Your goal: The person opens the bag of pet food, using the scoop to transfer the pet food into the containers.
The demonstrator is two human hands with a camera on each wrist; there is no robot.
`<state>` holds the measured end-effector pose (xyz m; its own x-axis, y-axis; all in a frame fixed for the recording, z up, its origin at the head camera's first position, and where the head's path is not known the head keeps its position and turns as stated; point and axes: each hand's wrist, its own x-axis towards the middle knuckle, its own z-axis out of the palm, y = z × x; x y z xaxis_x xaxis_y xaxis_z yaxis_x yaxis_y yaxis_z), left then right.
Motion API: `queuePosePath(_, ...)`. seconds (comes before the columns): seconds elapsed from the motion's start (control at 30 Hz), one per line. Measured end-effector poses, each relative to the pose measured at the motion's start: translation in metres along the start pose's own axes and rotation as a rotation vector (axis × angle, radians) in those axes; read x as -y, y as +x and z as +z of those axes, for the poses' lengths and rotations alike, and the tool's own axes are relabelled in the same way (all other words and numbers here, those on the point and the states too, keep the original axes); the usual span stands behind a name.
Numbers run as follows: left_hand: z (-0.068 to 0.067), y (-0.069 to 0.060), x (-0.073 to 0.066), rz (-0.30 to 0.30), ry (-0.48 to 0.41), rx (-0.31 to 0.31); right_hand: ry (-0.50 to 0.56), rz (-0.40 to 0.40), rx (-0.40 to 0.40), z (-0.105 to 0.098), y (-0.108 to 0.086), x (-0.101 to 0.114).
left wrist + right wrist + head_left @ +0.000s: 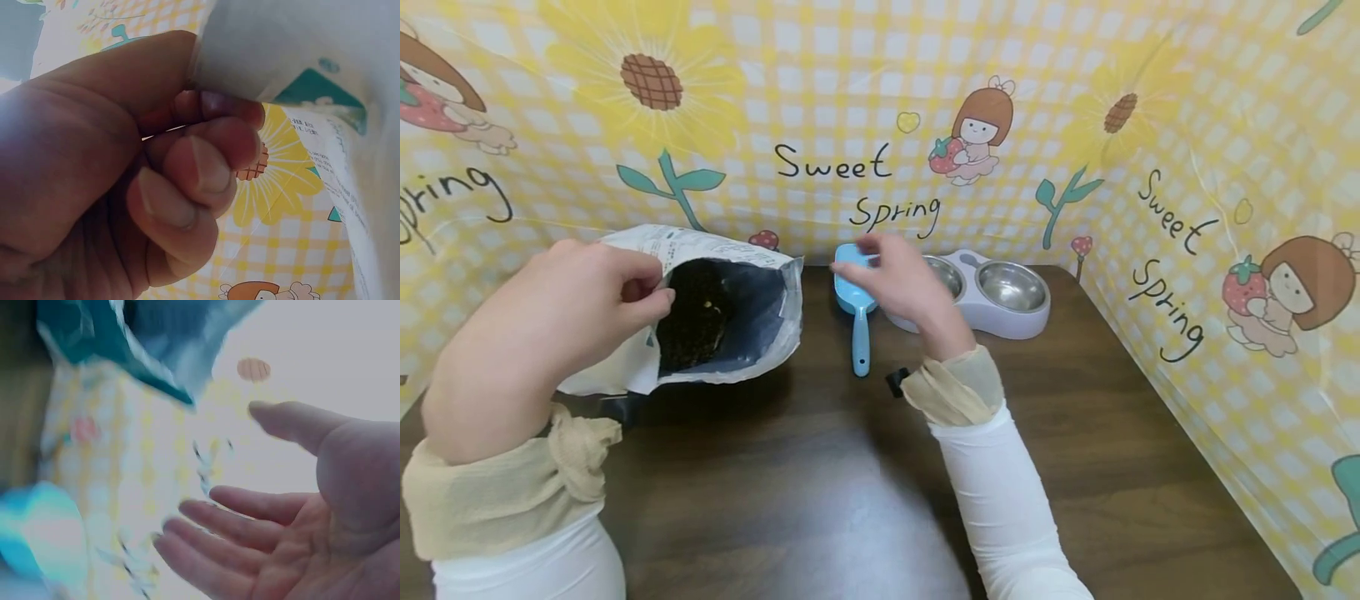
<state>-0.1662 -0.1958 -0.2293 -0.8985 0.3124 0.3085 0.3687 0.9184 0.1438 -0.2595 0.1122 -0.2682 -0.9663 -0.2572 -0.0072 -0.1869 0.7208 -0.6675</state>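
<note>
On the left of the head view, my left hand (pixel 542 333) pinches the rim of a white bag (pixel 775 333) with a silvery lining. Dark brown pellets (pixel 692 321) lie inside its wide mouth. The left wrist view shows thumb and forefinger on the bag's edge (pixel 250 56), the other fingers curled. My right hand (pixel 910 283) is over the table beside a light blue scoop (pixel 861 337), its fingers hiding part of the scoop's bowl. In the right wrist view the right hand (pixel 269 519) is spread with nothing in it; the scoop (pixel 50 544) appears blurred at lower left.
A pale lilac double pet feeder (pixel 1030 323) with steel bowls stands behind the right hand, its left bowl partly covered. A small black object (pixel 895 382) is by the right cuff. Patterned yellow check cloth (pixel 820 100) walls the brown table (pixel 820 500) at back and right.
</note>
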Motion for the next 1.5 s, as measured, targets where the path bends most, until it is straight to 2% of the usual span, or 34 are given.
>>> queuePosePath(0.13, 0.001, 0.001, -0.002, 0.019, -0.018, 0.006, -0.107, 0.095, -0.16, -0.018, -0.011, -0.016)
queuePosePath(0.23, 0.003, 0.002, -0.003, 0.015, -0.023, 0.013, -0.169, 0.124, -0.246, -0.019, -0.014, -0.026)
queuePosePath(0.37, 0.005, 0.002, -0.003, 0.016, -0.023, 0.012, -0.256, 0.103, -0.27, -0.008, -0.012, -0.037)
queuePosePath(0.6, 0.008, 0.002, -0.002, 0.015, -0.035, 0.012, -0.459, 0.006, -0.294, 0.027, -0.005, -0.044)
queuePosePath(0.7, 0.008, 0.002, -0.002, 0.011, -0.038, 0.013, -0.48, 0.009, -0.246, 0.042, -0.002, -0.044)
queuePosePath(0.8, 0.008, 0.003, -0.001, 0.01, -0.035, 0.016, -0.498, 0.055, -0.178, 0.055, 0.001, -0.043)
queuePosePath(0.97, 0.006, 0.004, 0.0, 0.008, -0.036, 0.043, -0.569, 0.136, -0.11, 0.069, 0.003, -0.044)
queuePosePath(1.2, 0.004, 0.005, 0.0, -0.007, -0.034, 0.067, -0.595, 0.165, 0.008, 0.073, 0.009, -0.05)
queuePosePath(1.23, 0.005, 0.005, 0.0, -0.007, -0.035, 0.069, -0.594, 0.154, 0.016, 0.075, 0.014, -0.058)
queuePosePath(1.4, 0.005, 0.006, 0.0, -0.008, -0.041, 0.08, -0.589, 0.172, 0.121, 0.077, 0.02, -0.065)
queuePosePath(1.5, 0.005, 0.005, -0.001, -0.008, -0.044, 0.081, -0.587, 0.191, 0.177, 0.076, 0.018, -0.063)
